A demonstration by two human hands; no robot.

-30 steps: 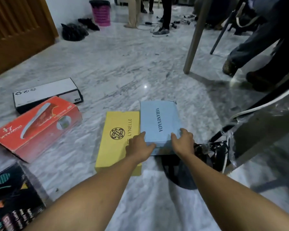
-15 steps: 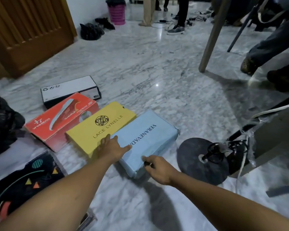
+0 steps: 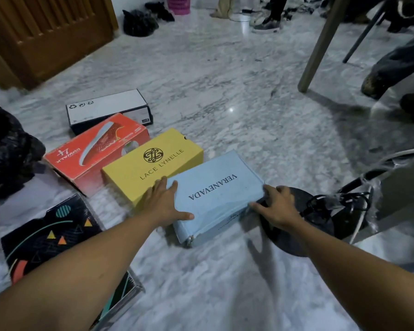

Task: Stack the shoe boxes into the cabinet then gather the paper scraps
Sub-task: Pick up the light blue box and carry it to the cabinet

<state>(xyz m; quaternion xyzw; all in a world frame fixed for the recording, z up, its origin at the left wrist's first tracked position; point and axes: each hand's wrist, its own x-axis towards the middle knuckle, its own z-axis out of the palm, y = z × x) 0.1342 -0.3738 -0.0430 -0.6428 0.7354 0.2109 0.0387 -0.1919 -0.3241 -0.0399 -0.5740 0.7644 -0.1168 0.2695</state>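
Pale blue box (image 3: 215, 194), the one with VERANEVADA printed on the lid, is what I've got both grips on. My left grip (image 3: 163, 201) lies flat against its left edge with the fingers straight and the thumb spread across the near end of the lid, so it's pressing, not clutching. My right grip (image 3: 279, 206) is curled round the right-hand corner, thumb along the near side and fingers up on the lid.

The box is down on the marble floor (image 3: 225, 80), turned at an angle to me, with its long left side against the yellow box (image 3: 151, 163) marked LACE LYNELLE. Just beside that is a red box (image 3: 93, 149) with a shoe pictured on it, then a white-topped box (image 3: 105, 108) behind. A black box (image 3: 50, 235) with coloured triangles sits by my left forearm.

Right of the blue one there's a round black base (image 3: 294, 242) with cables bunched on it. Wooden door (image 3: 46, 32) is at far left, well apart from everything.
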